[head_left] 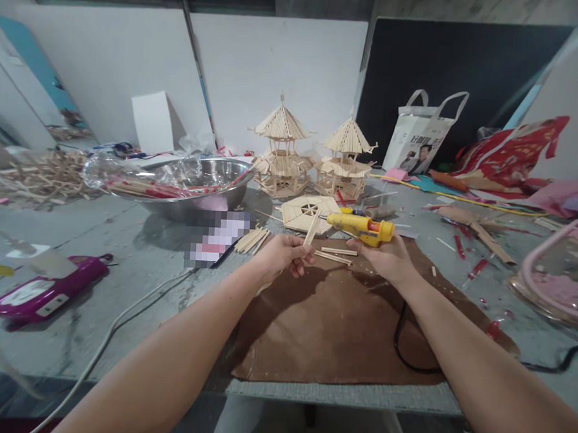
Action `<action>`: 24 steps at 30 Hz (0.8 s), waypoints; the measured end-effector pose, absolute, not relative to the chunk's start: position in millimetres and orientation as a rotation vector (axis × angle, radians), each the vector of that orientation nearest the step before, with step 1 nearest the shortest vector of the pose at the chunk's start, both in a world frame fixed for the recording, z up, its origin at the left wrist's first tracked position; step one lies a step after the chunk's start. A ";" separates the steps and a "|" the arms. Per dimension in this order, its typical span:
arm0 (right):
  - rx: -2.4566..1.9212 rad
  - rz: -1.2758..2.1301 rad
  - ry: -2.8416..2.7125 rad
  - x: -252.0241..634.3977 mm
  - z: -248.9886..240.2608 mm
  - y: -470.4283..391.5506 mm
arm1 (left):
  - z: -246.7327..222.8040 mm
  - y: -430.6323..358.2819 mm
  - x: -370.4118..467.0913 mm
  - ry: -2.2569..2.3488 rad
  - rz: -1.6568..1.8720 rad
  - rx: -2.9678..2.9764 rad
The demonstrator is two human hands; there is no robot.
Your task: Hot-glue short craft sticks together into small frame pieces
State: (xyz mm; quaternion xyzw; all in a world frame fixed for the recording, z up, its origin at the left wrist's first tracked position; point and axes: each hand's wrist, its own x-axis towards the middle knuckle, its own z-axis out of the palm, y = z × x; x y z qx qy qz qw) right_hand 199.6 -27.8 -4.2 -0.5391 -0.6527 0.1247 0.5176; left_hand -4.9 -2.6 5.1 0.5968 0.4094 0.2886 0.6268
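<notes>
Between the fingers of my left hand [289, 254] are thin wooden sticks [312, 228], held upright at a slant; how many I cannot tell. My right hand [388, 260] is wrapped around a yellow glue gun [361, 228], its nozzle pointing left, close to the sticks' upper part. Just behind both hands lies a flat hexagonal wooden panel [293, 215] with an open lattice centre. A few loose sticks [335, 259] rest on the brown mat [321, 334] between my hands. More sticks [252, 240] lie in a small pile left of the panel.
Two stick-built pagodas [280, 167] stand at the back. To the left are a metal bowl [173, 204] of wrapped sticks, a phone [220, 239] with a cable, and a purple power strip [52, 291]. A paper bag [416, 139] and red scraps sit to the right.
</notes>
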 end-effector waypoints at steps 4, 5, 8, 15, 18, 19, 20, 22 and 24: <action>-1.327 0.274 -1.547 199.4 -0.9 -30.1 | 4.9 -2.4 -5.1 0.941 0.653 1.371; -1.331 0.271 -1.543 199.6 -0.9 -30.1 | 4.8 -2.4 -5.1 0.940 0.650 1.373; -1.348 0.275 -1.496 201.9 -2.7 -28.5 | 5.0 -2.9 -4.9 0.943 0.636 1.385; -1.468 0.488 -1.154 222.6 -11.0 -14.4 | 7.1 -4.8 -3.8 0.977 0.626 1.396; -1.447 0.665 -0.963 235.7 -13.3 -7.7 | 7.6 -5.1 -3.7 0.971 0.630 1.402; -1.448 0.720 -0.913 239.8 -13.9 -6.4 | 7.8 -5.2 -3.6 0.968 0.632 1.404; -1.455 0.769 -0.876 243.5 -14.5 -5.6 | 7.9 -5.3 -3.6 0.965 0.633 1.405; -1.505 0.840 -0.833 249.8 -16.2 -5.4 | 8.2 -5.6 -3.6 0.959 0.632 1.404; -1.585 0.912 -0.811 254.7 -18.9 -5.8 | 8.4 -6.1 -3.6 0.951 0.621 1.399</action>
